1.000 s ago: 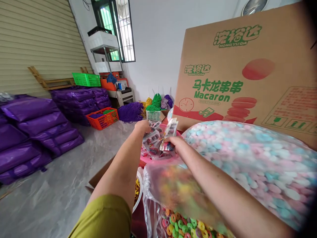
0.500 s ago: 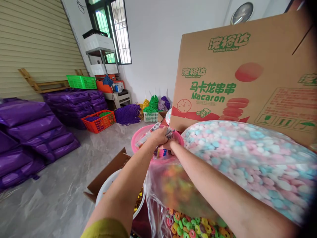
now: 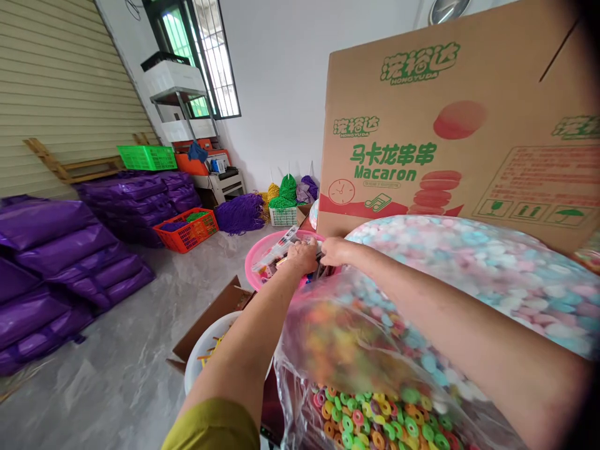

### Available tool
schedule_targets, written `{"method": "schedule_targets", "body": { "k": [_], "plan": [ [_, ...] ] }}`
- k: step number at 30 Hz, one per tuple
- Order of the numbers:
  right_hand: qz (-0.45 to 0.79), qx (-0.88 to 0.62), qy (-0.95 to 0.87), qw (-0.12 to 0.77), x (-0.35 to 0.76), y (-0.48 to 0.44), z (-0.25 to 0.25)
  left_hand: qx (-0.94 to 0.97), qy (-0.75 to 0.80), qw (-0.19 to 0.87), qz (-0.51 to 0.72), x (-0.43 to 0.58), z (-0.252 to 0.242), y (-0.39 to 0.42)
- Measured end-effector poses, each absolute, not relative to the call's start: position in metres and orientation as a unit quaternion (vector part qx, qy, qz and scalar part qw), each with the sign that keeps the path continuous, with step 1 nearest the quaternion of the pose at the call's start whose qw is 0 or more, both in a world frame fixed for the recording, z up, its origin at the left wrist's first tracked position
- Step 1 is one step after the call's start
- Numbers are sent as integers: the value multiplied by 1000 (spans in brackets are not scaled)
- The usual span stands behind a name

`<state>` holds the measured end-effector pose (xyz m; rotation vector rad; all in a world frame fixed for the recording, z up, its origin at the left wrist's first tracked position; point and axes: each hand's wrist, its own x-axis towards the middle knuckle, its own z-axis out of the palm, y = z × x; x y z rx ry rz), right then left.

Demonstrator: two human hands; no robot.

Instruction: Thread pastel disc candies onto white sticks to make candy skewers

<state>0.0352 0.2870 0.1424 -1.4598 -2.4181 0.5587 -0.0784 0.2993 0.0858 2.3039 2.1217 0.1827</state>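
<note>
Both of my hands are together over a round pink basin [image 3: 252,262] filled with small wrapped goods. My left hand [image 3: 302,255] is closed, its fingers curled around the end of a clear plastic packet [image 3: 280,245] with printed marks. Just to its right, my right hand [image 3: 335,251] is pinched at the basin's right side; its fingertips meet near the left hand, and what they grip is too small to make out. Dark and coloured wrappers lie beneath the hands. In front of the basin is a clear bag of coloured ring-shaped pieces [image 3: 370,415].
A large bag of pastel sweets [image 3: 497,269] fills the right, before a tall cardboard box [image 3: 398,112]. Left of my forearm stand a white tub [image 3: 197,356] and an open carton [image 3: 206,319]. Purple bundles [image 3: 70,250] and an orange crate [image 3: 190,231] occupy the floor at left.
My right hand has shifted right and up, from beneath the left hand to beside it. The left hand stays over the basin. The view has turned slightly.
</note>
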Motion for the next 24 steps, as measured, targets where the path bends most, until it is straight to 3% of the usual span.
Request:
{"method": "schedule_targets", "body": {
  "k": [4, 10, 17, 24],
  "plan": [
    [126, -482, -862, 96, 81, 251, 153, 739, 670, 29, 70, -80, 107, 311],
    [42, -468, -874, 122, 115, 234, 144, 720, 674, 58, 157, -101, 154, 322],
    [-5, -373, -923, 95, 44, 280, 118, 685, 671, 41, 282, -121, 177, 302],
    [-20, -370, -928, 30, 1, 292, 81, 696, 638, 49, 326, -119, 175, 281]
  ]
}}
